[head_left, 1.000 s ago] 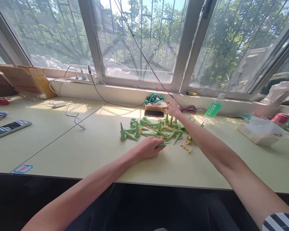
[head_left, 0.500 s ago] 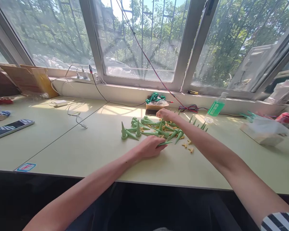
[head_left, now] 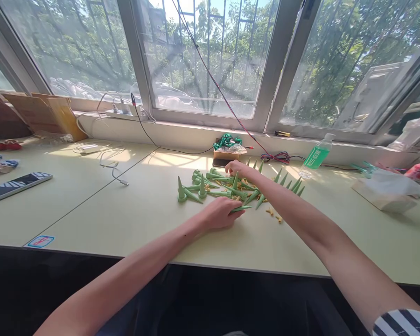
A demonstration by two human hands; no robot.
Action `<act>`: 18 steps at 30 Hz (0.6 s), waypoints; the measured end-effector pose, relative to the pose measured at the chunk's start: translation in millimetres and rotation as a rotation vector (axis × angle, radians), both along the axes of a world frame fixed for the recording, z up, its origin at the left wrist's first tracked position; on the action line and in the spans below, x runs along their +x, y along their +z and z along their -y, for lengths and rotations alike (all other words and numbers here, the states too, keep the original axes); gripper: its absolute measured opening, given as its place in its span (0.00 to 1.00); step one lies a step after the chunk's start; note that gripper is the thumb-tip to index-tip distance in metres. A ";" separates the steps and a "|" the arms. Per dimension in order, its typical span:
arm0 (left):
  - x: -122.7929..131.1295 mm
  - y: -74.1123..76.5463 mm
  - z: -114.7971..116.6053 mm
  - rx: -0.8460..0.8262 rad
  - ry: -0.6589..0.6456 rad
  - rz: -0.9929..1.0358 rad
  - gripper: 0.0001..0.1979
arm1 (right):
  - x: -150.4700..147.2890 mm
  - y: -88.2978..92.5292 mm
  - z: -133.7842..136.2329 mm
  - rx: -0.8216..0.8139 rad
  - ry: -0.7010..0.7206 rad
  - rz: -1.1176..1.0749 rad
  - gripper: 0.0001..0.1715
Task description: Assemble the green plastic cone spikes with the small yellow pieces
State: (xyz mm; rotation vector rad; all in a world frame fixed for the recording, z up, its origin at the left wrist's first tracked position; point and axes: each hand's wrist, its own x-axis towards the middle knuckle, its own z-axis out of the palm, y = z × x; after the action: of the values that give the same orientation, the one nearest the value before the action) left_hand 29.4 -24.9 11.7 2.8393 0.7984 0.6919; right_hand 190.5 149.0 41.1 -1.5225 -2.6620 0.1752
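My left hand (head_left: 221, 213) rests low over the table at the near side of the pile, its fingers wrapped round a green plastic watering spike (head_left: 242, 208) whose point sticks out to the right. Farther back, my right hand (head_left: 241, 169) reaches over the pile with curled fingers pointing down; what is between them is hidden. Between the hands lie several green spikes (head_left: 235, 183) with small yellow nozzles mixed in. Two spikes stand upright on their caps, one spike (head_left: 181, 190) at the left end. More upright spikes (head_left: 297, 185) show behind my right forearm.
Two loose yellow nozzles (head_left: 279, 219) lie right of my left hand. Behind the pile sits a small box (head_left: 227, 154) with green wire. A bottle (head_left: 317, 156), a tissue box (head_left: 381, 193) and a red can (head_left: 418, 172) stand to the right. A white cable (head_left: 114, 172) lies left.
My right hand has shifted slightly left, and its fingers reach lower and look less tightly closed. The left hand keeps its hold on the green spike. The whole view has moved slightly.
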 end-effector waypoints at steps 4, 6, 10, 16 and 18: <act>0.1 0.6 -0.1 -0.006 -0.009 -0.010 0.16 | -0.1 0.4 1.6 -0.036 0.047 -0.072 0.18; 0.0 0.6 -0.3 -0.010 -0.016 -0.007 0.16 | -0.6 1.0 3.1 -0.050 0.061 -0.104 0.17; -0.1 -0.2 -0.9 -0.008 -0.015 0.003 0.16 | -2.1 2.7 5.8 -0.080 0.077 -0.154 0.17; -0.1 -1.5 -1.3 0.003 -0.024 0.025 0.15 | -4.1 9.9 13.0 -0.118 0.088 -0.186 0.14; -0.1 -1.7 -1.4 0.005 -0.020 0.029 0.15 | -3.9 12.5 16.8 -0.129 0.093 -0.195 0.14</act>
State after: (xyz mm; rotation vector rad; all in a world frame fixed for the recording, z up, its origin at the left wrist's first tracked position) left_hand 29.3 -23.4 10.0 2.8310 0.7635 0.7309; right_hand 186.6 132.2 53.6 -1.3364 -2.6103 0.4831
